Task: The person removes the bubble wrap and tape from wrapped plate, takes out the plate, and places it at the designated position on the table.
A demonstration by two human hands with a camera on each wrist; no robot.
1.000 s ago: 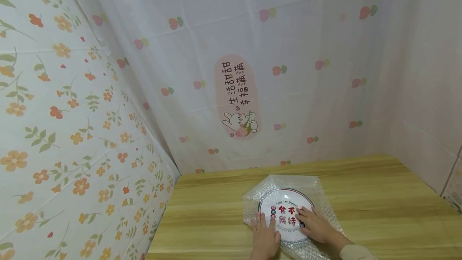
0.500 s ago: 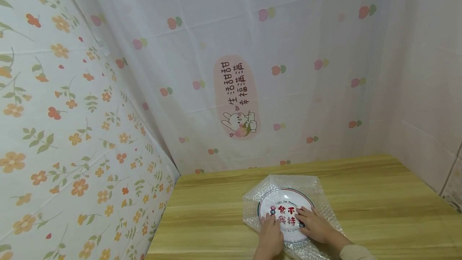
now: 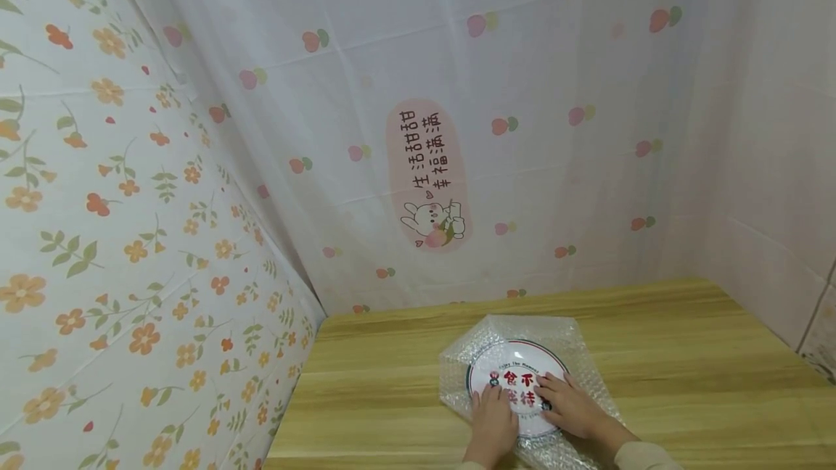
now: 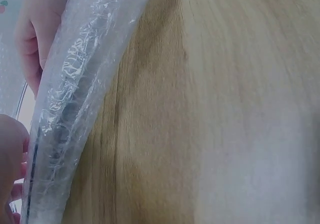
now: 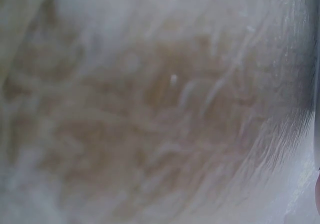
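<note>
A round white plate (image 3: 519, 385) with red characters and a dark-and-red rim lies face up on a sheet of bubble wrap (image 3: 545, 328). My left hand (image 3: 494, 423) rests on its near left part, fingers stretched over the printed face. On its right side lies my right hand (image 3: 573, 406), fingers extended onto the plate. In the left wrist view the bubble wrap (image 4: 75, 89) slopes along the plate's edge, with parts of hands at the left border. Blurred, crinkled bubble wrap (image 5: 165, 109) fills most of the right wrist view.
The wood-grain table (image 3: 379, 376) extends on both sides of the wrap. A floral cloth (image 3: 144, 252) hangs at the left, and a pale printed curtain (image 3: 535, 187) with a rabbit picture closes off the back. White tiles (image 3: 777, 252) stand at the right.
My left hand has slid to the right and slightly inward across the plate's near left part. The right hand, plate and bubble wrap stay in place.
</note>
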